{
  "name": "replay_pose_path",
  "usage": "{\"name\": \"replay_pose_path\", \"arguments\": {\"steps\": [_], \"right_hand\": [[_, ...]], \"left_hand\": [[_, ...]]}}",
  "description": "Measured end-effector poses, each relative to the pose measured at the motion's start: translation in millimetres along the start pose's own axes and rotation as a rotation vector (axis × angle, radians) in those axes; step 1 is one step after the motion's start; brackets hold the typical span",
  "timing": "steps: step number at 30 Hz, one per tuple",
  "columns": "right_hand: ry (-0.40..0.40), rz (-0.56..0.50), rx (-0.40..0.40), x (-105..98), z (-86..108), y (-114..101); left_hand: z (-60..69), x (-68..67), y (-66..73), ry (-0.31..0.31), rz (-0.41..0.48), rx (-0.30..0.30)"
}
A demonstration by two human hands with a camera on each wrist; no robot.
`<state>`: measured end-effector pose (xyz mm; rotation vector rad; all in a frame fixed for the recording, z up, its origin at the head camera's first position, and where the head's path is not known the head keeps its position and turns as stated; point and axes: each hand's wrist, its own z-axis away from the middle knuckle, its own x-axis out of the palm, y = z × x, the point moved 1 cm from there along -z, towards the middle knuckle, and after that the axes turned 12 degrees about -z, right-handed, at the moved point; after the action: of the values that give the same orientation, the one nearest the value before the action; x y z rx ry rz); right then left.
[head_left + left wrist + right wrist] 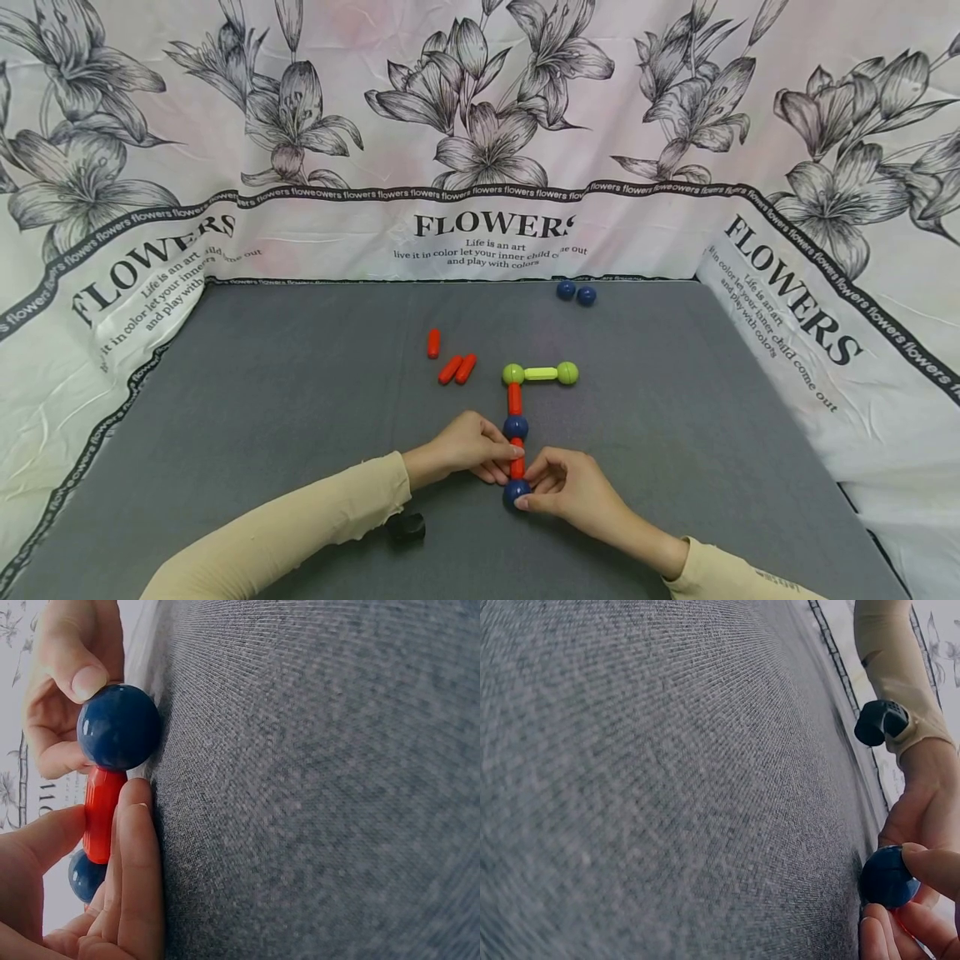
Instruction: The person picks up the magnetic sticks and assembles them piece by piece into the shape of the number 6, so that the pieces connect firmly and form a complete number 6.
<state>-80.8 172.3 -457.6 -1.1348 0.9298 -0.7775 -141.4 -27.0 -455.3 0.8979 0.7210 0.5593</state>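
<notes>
My left hand (471,447) pinches the lower red rod (517,468) between thumb and fingers; the left wrist view shows that red rod (103,814) up close. With thumb and fingers, my right hand (576,490) holds the blue ball (516,493) at the rod's near end. This blue ball (119,727) touches the rod. Beyond the rod come another blue ball (515,427), an upper red rod (514,399) and a green ball (513,374), in one line. A light green rod (541,374) runs right from there to a second green ball (567,373).
Several loose red rods (451,369) lie left of the joined pieces. Two blue balls (587,296) rest near the back edge of the grey cloth (300,375). Printed floral fabric (480,237) stands around the back and sides. A black wrist device (407,527) is beneath the left sleeve.
</notes>
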Motion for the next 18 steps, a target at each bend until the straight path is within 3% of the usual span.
{"name": "replay_pose_path", "arguments": {"steps": [18], "right_hand": [[-0.018,0.011,-0.02,-0.8,-0.7,-0.4]], "left_hand": [[0.3,-0.2,-1.6,-0.002,-0.003,0.011]]}}
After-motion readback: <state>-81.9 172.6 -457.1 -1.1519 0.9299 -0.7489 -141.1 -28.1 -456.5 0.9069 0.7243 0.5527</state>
